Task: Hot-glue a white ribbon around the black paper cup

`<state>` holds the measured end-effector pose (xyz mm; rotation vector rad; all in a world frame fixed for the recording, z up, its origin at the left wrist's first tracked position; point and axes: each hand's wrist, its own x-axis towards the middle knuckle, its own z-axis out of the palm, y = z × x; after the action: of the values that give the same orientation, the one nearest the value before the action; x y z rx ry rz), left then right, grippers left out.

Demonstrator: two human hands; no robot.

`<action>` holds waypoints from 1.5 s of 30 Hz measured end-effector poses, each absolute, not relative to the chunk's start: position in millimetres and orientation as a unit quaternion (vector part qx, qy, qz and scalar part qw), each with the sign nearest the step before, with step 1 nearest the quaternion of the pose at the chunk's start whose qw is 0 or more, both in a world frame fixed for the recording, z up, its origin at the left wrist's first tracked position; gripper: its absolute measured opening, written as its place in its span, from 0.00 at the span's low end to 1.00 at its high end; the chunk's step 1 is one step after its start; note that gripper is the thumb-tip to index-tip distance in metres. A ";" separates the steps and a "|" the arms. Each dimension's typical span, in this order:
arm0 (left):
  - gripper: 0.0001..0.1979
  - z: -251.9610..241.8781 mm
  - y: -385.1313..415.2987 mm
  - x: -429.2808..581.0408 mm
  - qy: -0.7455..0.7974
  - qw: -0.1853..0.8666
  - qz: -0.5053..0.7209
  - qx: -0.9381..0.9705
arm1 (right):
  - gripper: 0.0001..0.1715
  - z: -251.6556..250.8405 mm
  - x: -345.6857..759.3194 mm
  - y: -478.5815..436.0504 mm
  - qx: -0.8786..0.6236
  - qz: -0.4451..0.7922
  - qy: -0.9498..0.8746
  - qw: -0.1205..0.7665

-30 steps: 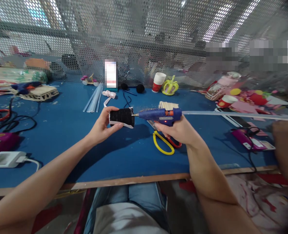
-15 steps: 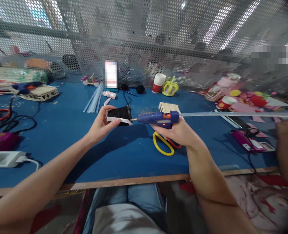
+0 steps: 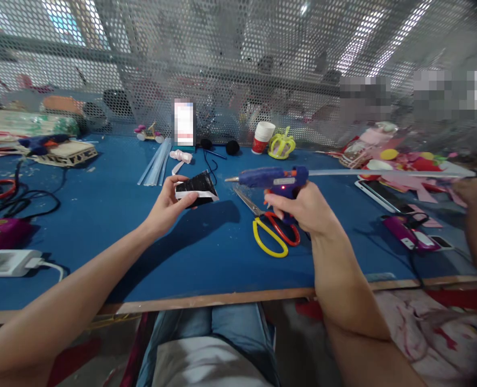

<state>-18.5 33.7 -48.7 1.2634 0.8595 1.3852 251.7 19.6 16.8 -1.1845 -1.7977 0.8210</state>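
Black tapered piece (image 3: 198, 184), left of glue gun (image 3: 258, 178)

I log, from the bench's near edge (image 3: 222, 299): right hand (image 3: 305, 207), gripping the gun; left hand (image 3: 169, 203), pinching the piece, long axis roughly left-right, wide end near the nozzle (image 3: 232, 179), not touching.

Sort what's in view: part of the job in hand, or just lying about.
In use:
black-wrapped piece, in the left hand;
blue glue gun with clear stick, in the right hand.

Seemingly lying about:
scissors;
paper cups;
yellow pumpkin-shaped ornament.
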 end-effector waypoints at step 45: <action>0.23 -48.5 2.8 -3.4 0.381 0.123 0.517 0.757 | 0.02 -21.4 197.2 15.1 -0.323 0.184 -0.828 0.419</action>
<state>-3.4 2.8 -48.5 2.2071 1.1109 1.5070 197.2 15.1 -21.4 -0.8098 -2.0771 0.4609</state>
